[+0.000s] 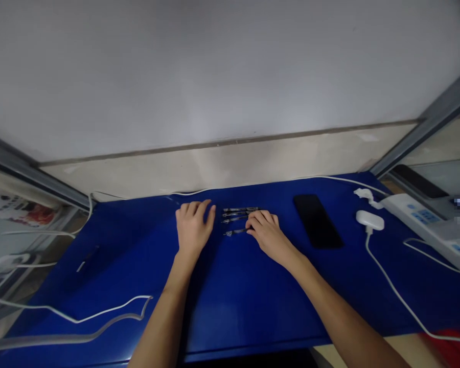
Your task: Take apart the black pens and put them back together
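Several slim dark pens lie side by side in a row on the blue tabletop (230, 286), their ends pointing left and right. My right hand (268, 232) reaches in from the right and pinches the right end of the nearest pen (235, 232). Its curled fingers cover the right ends of some of the other pens (233, 220). To the left of the row, my left hand (193, 225) rests palm down with thumb and fingers apart, holding nothing.
Right of my right hand lies a black phone (318, 221). Farther right are a white charging case (370, 220) on a cable and a white power strip (425, 217). Another thin dark item (87, 259) and white cables (76, 321) are on the left. A wall (214, 76) rises behind.
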`<action>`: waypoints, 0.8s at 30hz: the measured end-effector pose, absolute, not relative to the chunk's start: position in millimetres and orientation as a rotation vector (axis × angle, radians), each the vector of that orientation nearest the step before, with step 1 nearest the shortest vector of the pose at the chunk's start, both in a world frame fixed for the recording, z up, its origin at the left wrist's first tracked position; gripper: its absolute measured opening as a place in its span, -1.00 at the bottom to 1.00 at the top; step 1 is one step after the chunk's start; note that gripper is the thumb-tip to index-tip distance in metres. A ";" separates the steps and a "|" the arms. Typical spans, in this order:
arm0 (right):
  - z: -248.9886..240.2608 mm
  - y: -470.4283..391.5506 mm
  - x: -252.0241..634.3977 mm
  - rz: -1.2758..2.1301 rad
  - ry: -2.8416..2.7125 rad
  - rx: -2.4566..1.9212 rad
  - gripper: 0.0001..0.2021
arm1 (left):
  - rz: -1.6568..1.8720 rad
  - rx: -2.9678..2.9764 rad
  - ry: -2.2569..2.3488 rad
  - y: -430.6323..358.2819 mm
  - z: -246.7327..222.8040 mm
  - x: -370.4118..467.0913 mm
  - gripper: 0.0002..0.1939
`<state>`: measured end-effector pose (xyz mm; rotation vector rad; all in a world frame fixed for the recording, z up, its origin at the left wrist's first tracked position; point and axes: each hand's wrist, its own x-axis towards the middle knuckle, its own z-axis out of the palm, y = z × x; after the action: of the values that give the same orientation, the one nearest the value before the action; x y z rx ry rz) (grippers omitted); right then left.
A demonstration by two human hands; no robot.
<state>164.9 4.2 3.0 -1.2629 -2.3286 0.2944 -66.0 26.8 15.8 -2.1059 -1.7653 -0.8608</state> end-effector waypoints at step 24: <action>5.3 9.8 171.4 0.573 -2.209 -1.156 -0.82 | -0.534 -2.663 -1.304 11.4 14.1 -27.4 -0.75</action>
<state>171.4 9.8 5.3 -1.1557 -2.2092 0.5730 -27.4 11.4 14.1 -2.6634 -1.3038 -0.5341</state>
